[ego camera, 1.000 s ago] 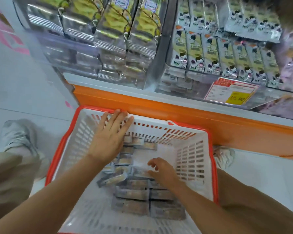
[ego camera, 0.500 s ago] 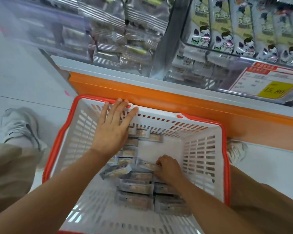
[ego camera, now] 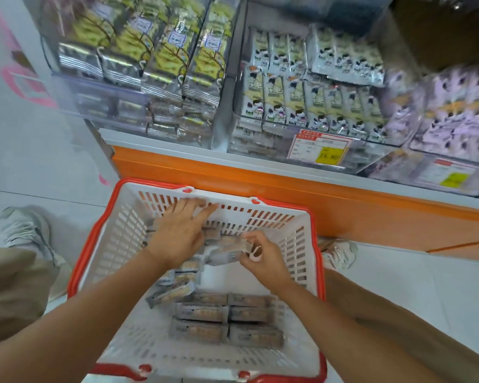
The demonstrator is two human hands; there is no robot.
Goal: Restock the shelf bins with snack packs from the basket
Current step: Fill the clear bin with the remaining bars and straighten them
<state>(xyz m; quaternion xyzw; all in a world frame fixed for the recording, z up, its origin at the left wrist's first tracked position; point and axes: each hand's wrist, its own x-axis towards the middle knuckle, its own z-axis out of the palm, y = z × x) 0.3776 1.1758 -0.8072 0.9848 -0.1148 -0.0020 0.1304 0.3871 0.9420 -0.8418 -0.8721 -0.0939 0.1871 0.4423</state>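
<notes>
Right hand (ego camera: pixel 264 261) is up off the pile since half a second ago, now with one snack pack (ego camera: pixel 224 254) pinched between thumb and fingertips at its right end. Left hand (ego camera: pixel 177 233) has slid right along the far wall of the basket (ego camera: pixel 296 252); it lies flat with fingers straight, holding nothing, fingertips at the far rim. View has tilted up, so more shelf shows.

Held pack: small grey foil bar with a tan printed panel, roughly level, blurred. It sits centre frame above the basket floor, between the two hands, its left end just beside the left hand.

Remaining packs (ego camera: pixel 227 319) are the same grey/tan type. They lie in two neat rows on the basket floor lower centre, with a few loose ones tumbled under the left forearm.

Basket is white slotted plastic with a red rim. Its far edge is near the orange shelf base (ego camera: pixel 260 183).

Bins across the top of the frame:
- Yellow-green bags (ego camera: pixel 161 59) at upper left, packed tight.
- Cartoon-print packs (ego camera: pixel 302 98) at centre, packed tight, with a price tag (ego camera: pixel 320 149) on the front lip.
- Purple packs (ego camera: pixel 454 114) at right, blurred.

Open floor (ego camera: pixel 39 161) lies left of the basket, with a shoe (ego camera: pixel 22 228) on it.
</notes>
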